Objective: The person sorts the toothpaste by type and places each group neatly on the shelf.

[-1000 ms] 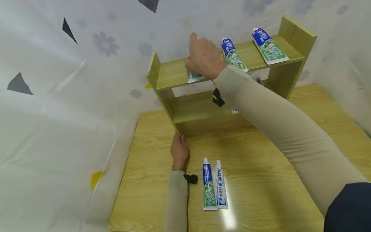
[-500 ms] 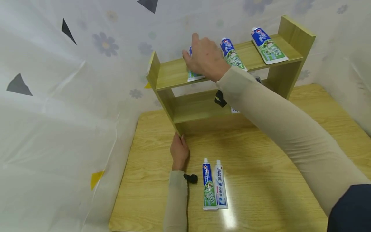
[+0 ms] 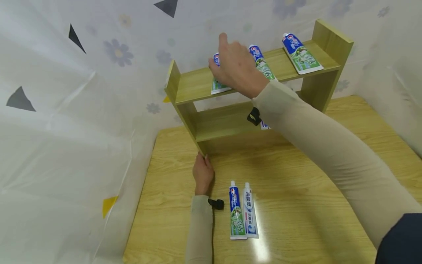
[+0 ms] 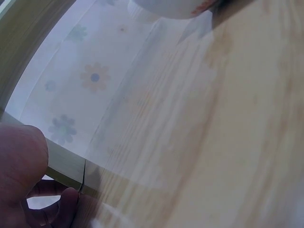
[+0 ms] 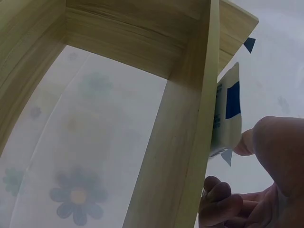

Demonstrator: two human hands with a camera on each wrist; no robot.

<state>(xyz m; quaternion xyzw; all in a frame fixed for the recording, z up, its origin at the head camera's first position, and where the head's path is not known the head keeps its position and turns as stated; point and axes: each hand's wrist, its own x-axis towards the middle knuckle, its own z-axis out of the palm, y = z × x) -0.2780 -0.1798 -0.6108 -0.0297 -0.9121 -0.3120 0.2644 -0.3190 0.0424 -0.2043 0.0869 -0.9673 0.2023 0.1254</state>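
Observation:
A two-tier wooden shelf (image 3: 227, 121) stands on the table. My left hand (image 3: 202, 173) grips the bottom of its left side panel, thumb on one side and fingers on the other. On the top tier, my right hand (image 3: 239, 68) is over the leftmost blue-and-green toothpaste tube (image 3: 218, 87), covering much of it. The right wrist view has this tube (image 5: 227, 111) lying on the board, with the thumb spread beside its edge and the other fingers loosely bent below. Two similar tubes, one in the middle (image 3: 262, 64) and one at the right (image 3: 301, 53), share that tier.
On the table (image 3: 165, 220) in front lie a blue-and-green toothpaste tube (image 3: 237, 214) and a white toothpaste tube (image 3: 250, 212), side by side. Another white tube (image 3: 265, 125) shows partly on the lower tier behind the right arm. A flowered sheet (image 3: 118, 53) hangs behind and at the left.
My right thumb has spread outward and the hand has shifted slightly right, uncovering more of the leftmost tube. The left hand keeps its hold on the shelf.

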